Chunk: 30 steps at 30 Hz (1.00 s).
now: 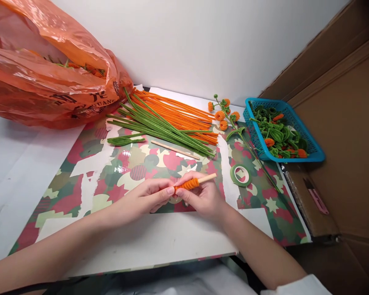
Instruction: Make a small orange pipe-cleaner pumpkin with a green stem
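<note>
Gripping a wooden stick [207,178] wound with an orange pipe cleaner [188,184], the right hand [203,198] hovers over the table [160,237]; left hand [149,196] fingertips pinch the coil's end.

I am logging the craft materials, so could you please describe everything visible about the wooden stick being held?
The wooden stick is thin, pale and round, like a dowel. It lies nearly level above the patterned mat, its bare end pointing right and slightly up. An orange pipe cleaner is coiled tightly around its middle. The right hand grips it from below; the left hand pinches the coil's left end.
</note>
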### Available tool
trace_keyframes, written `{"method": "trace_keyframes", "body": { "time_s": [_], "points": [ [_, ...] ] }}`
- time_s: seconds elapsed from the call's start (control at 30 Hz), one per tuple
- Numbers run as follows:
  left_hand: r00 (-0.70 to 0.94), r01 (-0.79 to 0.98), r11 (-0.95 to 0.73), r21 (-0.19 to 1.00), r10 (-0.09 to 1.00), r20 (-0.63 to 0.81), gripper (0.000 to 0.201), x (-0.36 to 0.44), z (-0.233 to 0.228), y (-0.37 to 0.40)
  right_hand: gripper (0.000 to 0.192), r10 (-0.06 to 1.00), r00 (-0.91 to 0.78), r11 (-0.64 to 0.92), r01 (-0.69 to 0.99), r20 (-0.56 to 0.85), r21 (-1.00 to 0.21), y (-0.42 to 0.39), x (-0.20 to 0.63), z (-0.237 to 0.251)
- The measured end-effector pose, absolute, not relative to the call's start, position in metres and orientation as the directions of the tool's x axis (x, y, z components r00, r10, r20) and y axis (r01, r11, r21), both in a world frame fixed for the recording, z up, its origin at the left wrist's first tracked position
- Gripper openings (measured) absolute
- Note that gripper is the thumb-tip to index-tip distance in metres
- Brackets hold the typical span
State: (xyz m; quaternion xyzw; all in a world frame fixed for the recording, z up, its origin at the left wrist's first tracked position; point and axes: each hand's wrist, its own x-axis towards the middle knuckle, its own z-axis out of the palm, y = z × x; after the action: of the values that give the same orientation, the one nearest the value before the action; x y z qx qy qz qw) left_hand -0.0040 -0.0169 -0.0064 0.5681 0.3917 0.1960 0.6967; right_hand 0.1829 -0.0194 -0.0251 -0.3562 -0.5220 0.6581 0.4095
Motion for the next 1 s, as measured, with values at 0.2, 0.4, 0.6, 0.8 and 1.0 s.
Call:
{"method": "trace_keyframes", "body": {
  "time_s": [0.2, 0.4, 0.6, 0.8, 1.0],
  "points": [
    [0.678, 0.12, 0.398, 0.91, 0.637, -0.368, 0.035, -0.007, -0.008, -0.014, 0.014, 0.912, -0.408, -0.121, -0.149, -0.051, -0.981, -0.023, 0.183, -0.026],
    [0.495, 0.489, -0.24, 0.839, 0.868, -0.04, 0.021, -0.005, -0.009, -0.019, 0.033, 0.922, -0.302, -0.319, -0.236, -0.242, -0.918, -0.021, 0.175, -0.031],
    [0.411, 0.634, -0.469, 0.615, 0.878, 0.246, 0.019, -0.003, -0.023, -0.023, 0.036, 0.918, -0.253, -0.377, -0.314, -0.306, -0.871, -0.02, 0.169, -0.033],
    [0.441, 0.576, -0.378, 0.725, 0.89, 0.113, 0.028, 0.002, -0.018, -0.024, 0.036, 0.922, -0.254, -0.361, -0.288, -0.292, -0.887, -0.022, 0.168, -0.031],
    [0.446, 0.462, -0.205, 0.863, 0.895, -0.026, 0.035, 0.003, -0.012, -0.024, 0.033, 0.932, -0.287, -0.301, -0.275, -0.221, -0.913, -0.022, 0.17, -0.034]
  ]
}}
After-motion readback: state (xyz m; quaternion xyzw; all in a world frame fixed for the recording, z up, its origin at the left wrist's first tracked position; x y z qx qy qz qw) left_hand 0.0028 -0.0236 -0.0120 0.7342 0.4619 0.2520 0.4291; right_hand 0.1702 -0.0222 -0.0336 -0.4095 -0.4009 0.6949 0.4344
